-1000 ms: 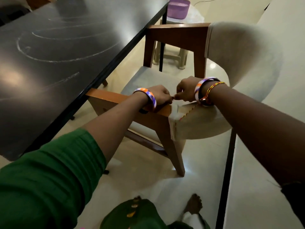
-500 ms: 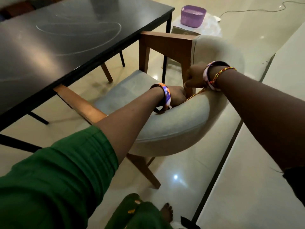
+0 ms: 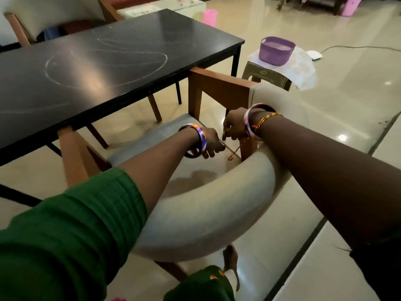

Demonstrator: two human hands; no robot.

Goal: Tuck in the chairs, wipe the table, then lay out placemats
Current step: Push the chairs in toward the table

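Observation:
A beige upholstered chair with wooden arms stands right in front of me, its seat partly under the black table, which has pale smear marks on top. Both my hands hang over the seat, a little apart. My left hand has its fingers curled, and I see nothing in them. My right hand is curled too, close to the wooden arm post. A red-yellow thread dangles loose from my right wrist. Neither hand grips the chair.
A purple basket sits on a low stool past the table's far corner. Another chair stands at the table's far side. A pink bucket and a cable are on the glossy floor. My foot is under the chair back.
My hands, which met at the wrist thread, have drawn slightly apart and the thread now hangs free. The view has lifted, and the chair's curved back now lies beneath my arms.

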